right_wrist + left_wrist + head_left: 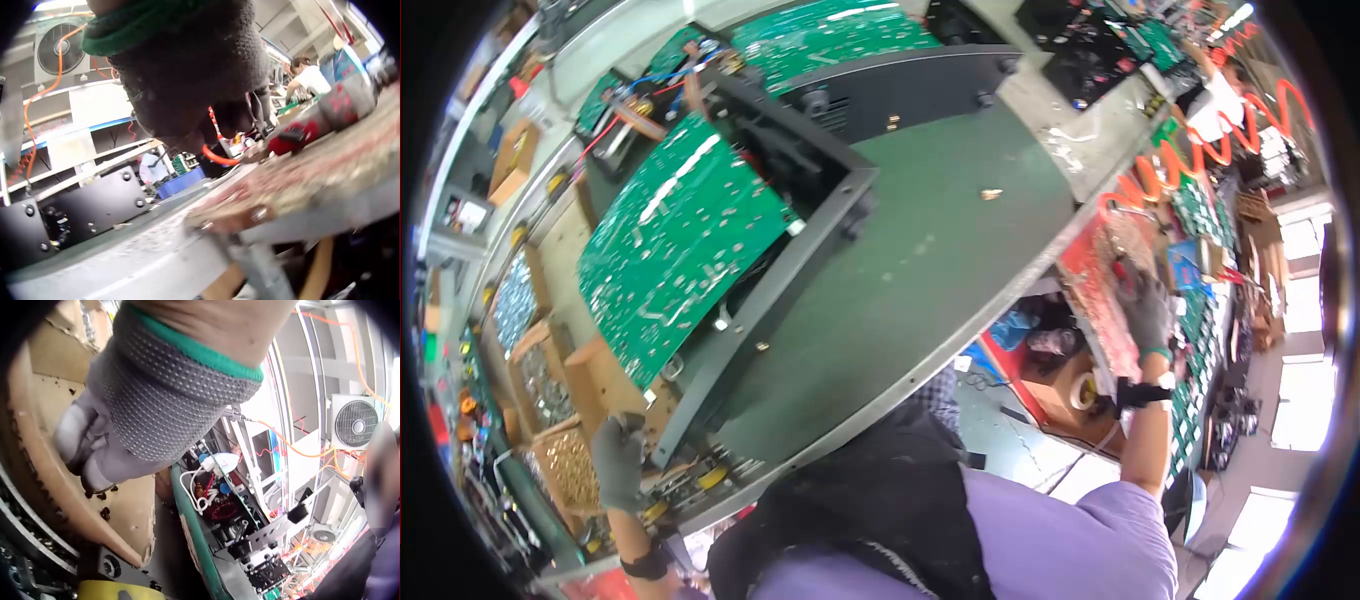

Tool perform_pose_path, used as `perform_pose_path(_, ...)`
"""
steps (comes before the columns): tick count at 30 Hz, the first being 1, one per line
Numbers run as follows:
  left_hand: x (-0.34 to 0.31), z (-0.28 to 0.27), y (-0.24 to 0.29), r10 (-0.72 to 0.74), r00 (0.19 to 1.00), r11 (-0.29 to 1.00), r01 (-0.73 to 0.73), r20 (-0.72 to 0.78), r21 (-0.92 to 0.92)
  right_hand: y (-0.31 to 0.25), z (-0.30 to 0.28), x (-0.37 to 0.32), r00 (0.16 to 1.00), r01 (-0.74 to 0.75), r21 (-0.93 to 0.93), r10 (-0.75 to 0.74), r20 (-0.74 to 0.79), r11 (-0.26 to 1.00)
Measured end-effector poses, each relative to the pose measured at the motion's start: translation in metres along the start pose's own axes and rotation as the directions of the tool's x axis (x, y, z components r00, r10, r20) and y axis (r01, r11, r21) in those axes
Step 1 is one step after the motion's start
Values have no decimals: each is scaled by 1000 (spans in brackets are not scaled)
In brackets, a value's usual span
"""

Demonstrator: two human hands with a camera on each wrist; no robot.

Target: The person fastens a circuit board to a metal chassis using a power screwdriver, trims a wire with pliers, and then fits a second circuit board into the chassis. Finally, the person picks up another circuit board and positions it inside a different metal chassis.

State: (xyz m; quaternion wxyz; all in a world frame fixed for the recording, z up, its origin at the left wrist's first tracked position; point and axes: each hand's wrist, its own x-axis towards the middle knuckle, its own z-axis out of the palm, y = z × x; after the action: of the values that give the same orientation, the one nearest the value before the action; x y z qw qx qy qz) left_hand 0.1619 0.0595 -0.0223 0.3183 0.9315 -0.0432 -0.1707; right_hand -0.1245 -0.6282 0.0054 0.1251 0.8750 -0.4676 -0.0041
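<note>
My left hand (618, 462), in a grey glove, reaches into a cardboard box (47, 456). In the left wrist view its bent fingers (72, 434) point down at the box floor, where small dark screws (105, 514) lie scattered; the fingertips are partly hidden. On the right, my gloved right hand (1145, 310) is over a worn, red-stained board (1090, 285). A grey and red hand tool (325, 119) lies on that board, its narrow end beside the hand. The right fingers are mostly hidden behind the glove, so I cannot tell whether they grip the tool.
A dark metal frame (760, 330) and a green circuit board (690, 255) stand on the green worktop (920, 260). Boxes of brass-coloured screws (572, 470) line the left side. Coiled orange hoses (1220, 145) hang at the right, and another person (309, 78) is farther off.
</note>
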Motion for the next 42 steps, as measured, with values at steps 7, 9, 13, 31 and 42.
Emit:
perform_pose_path(7,-24,-56,60,-24,919,1000,15,-393,-27,29,20,19,992,-109,135,98,85,985)
perform_pose_path(9,-39,-63,108,45,850,999,-52,-525,1,65,29,26,970,241,244,-223,-98,939)
perform_pose_path(13,-76,-47,179,381,717,924,-312,-584,220,55,-11,11,827,553,-163,-562,-11,817)
perform_pose_path(31,-5,128,179,718,685,687,-668,-124,285,-73,-74,-11,483,870,28,-839,-252,493)
perform_pose_path(42,-21,127,168,671,690,741,-632,-271,225,-199,-76,-148,634,464,827,-771,-58,319)
